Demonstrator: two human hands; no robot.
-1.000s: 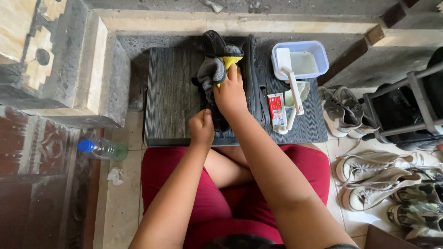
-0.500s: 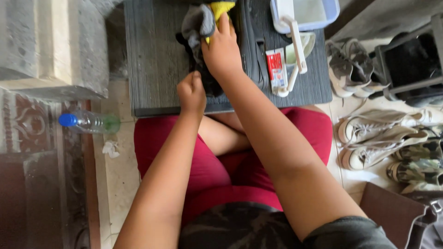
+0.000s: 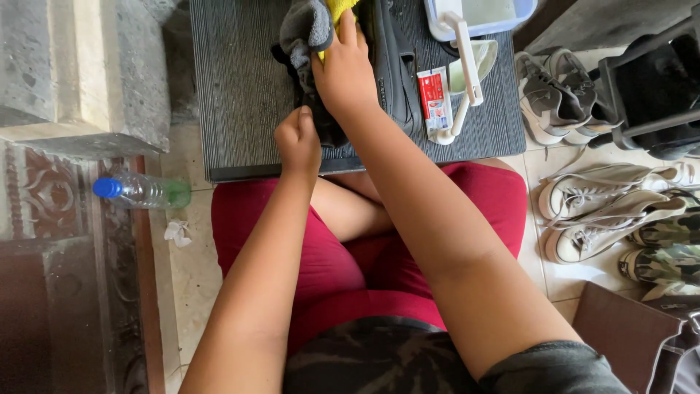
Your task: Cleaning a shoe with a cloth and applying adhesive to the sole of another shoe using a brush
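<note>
Centrally, right hand (image 3: 344, 69) grips a yellow cloth (image 3: 340, 9) (left hand (image 3: 297, 140) fisted on a dark shoe (image 3: 390, 62)), red-and-white tube (image 3: 434, 102) beside.

Dark ribbed mat (image 3: 240, 95) on the floor, bearing black shoe (image 3: 394, 66), tube (image 3: 435, 102), brush (image 3: 467, 66), tub (image 3: 481, 14)

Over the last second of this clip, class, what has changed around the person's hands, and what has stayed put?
The camera has tilted down, so the mat sits higher in view and more lap shows. The right hand stays pressed on the yellow cloth over the dark shoe; the left hand keeps its fist at the shoe's near end. The tube, brush and bottle have not moved.
</note>
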